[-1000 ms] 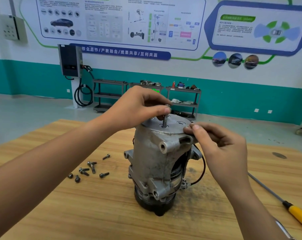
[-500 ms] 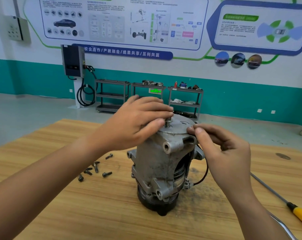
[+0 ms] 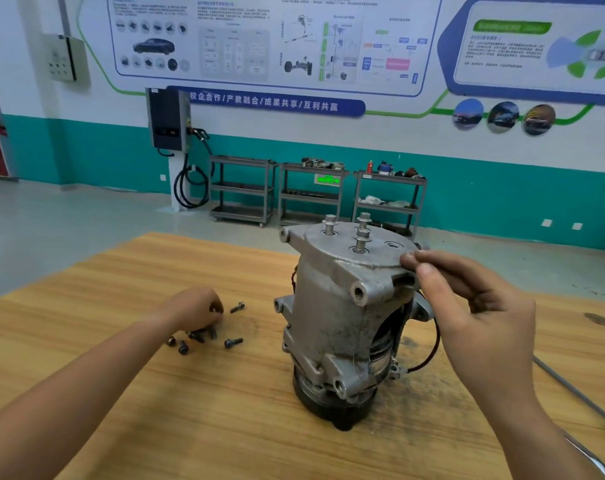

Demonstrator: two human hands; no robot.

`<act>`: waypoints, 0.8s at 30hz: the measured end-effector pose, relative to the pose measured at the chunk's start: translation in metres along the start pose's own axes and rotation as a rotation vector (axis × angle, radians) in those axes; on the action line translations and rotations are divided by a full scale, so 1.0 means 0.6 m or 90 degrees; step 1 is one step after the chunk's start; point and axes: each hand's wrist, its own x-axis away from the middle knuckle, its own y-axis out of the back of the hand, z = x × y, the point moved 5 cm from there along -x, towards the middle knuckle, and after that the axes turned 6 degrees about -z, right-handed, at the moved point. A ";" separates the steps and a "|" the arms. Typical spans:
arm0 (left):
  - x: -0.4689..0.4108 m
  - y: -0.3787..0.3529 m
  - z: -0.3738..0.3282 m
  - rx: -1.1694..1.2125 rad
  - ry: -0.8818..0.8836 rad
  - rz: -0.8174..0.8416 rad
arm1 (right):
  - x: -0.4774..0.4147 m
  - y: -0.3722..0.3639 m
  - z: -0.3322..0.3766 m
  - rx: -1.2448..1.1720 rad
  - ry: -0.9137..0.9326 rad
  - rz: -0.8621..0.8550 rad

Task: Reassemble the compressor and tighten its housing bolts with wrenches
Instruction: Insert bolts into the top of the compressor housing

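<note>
Fingertips [image 3: 411, 260] of the right hand [image 3: 478, 306] are pinching the top rim of the compressor [image 3: 339, 317], which stands upright on its pulley end in the middle of the wooden table [image 3: 155, 410]. Three housing bolts [image 3: 362, 236] poke up out of its top face, not screwed down. Left hand [image 3: 197, 308] is curled over the loose bolts [image 3: 233, 342] lying left of the compressor; honestly can't tell if it's got one pinched. Screwdriver shaft [image 3: 571, 386] lies off to the right.

Head-worn view, forward-down, near compressor [image 3: 330, 313]
</note>
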 end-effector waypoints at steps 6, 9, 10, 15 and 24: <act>-0.015 -0.014 0.008 0.022 0.023 0.015 | -0.004 0.003 -0.005 0.018 -0.014 0.008; -0.012 -0.009 0.007 0.065 0.015 -0.009 | -0.004 0.002 -0.005 0.018 -0.012 0.010; -0.011 -0.007 0.007 0.079 0.010 -0.013 | -0.003 0.002 -0.005 0.019 -0.010 0.012; 0.015 0.067 -0.006 0.244 0.029 -0.133 | -0.002 0.004 -0.006 0.030 -0.002 0.016; 0.133 0.348 -0.259 0.739 -0.337 -0.504 | 0.040 -0.010 -0.005 0.200 0.168 0.035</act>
